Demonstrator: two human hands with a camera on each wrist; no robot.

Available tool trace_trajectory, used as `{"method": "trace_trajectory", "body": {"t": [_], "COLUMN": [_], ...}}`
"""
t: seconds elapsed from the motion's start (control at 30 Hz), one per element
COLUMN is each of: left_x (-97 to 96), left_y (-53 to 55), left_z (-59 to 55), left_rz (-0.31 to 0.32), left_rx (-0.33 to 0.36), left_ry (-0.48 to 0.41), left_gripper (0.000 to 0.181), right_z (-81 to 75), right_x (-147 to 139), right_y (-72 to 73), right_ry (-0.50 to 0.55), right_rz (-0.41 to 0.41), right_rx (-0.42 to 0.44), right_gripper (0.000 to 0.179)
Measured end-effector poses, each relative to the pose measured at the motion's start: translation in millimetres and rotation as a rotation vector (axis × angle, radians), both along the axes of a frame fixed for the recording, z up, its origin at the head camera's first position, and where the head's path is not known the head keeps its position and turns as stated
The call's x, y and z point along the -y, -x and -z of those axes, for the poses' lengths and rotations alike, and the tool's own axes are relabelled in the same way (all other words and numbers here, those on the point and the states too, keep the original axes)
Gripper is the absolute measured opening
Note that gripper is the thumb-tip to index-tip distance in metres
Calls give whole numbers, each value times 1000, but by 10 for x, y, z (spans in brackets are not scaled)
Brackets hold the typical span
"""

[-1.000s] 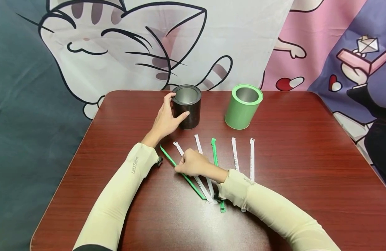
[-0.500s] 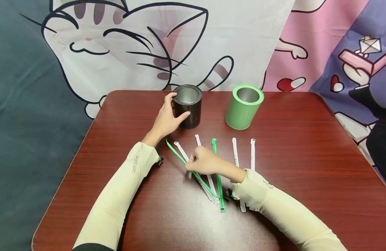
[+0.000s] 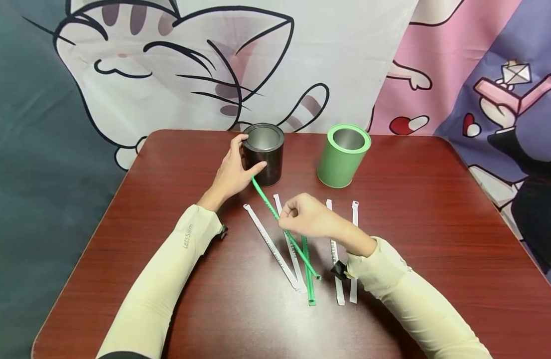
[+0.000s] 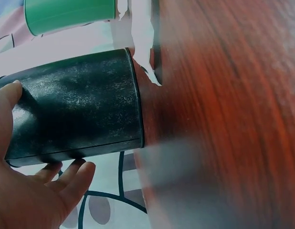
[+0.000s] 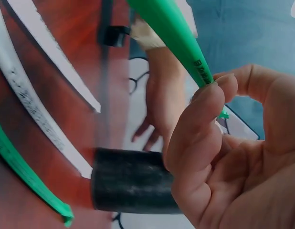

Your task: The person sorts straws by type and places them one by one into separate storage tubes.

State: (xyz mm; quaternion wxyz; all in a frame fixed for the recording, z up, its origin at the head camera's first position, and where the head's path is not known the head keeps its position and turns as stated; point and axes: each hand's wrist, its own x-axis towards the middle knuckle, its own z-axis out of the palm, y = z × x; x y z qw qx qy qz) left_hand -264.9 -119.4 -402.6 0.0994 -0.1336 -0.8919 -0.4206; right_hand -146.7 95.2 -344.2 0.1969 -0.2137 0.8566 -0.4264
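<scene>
My left hand [image 3: 230, 172] holds the black can [image 3: 270, 162] from its left side, with the thumb on the near wall and the fingers on the far side. The can stands upright and uncovered. Between thumb and fingers, my right hand [image 3: 308, 217] pinches a green wrapped straw [image 5: 173, 40] near its middle; dark print shows on the wrapper. In the head view this straw slants over the other straws, its far end near the left thumb. Below the right hand lies a second green straw [image 3: 310, 284], its far part hidden behind that hand.
A green can [image 3: 343, 162] stands upright and uncovered, right of the black one. White wrapped straws lie on the brown table [image 3: 419, 214]: a left one [image 3: 271, 244], one beside it [image 3: 297, 267], and a pair at right, including the outermost straw [image 3: 354, 291]. A cartoon cloth [image 3: 347, 60] hangs behind.
My right hand has lifted the leftmost green straw and carried it to the right and forward, uncovering the left white straw. The left hand stays on the black can.
</scene>
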Motion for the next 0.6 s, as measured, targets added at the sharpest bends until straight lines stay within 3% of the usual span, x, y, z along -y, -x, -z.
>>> {"method": "trace_trajectory", "body": {"t": [0.6], "left_x": [10], "left_y": [2], "left_z": [44], "left_rz": [2], "left_rx": [-41], "left_ry": [6], "left_gripper": [80], "right_z": [-364], "right_x": [-307], "right_y": [147], "right_ry": [245], "right_rz": [80], "right_rx": [-44], "right_gripper": [11]}}
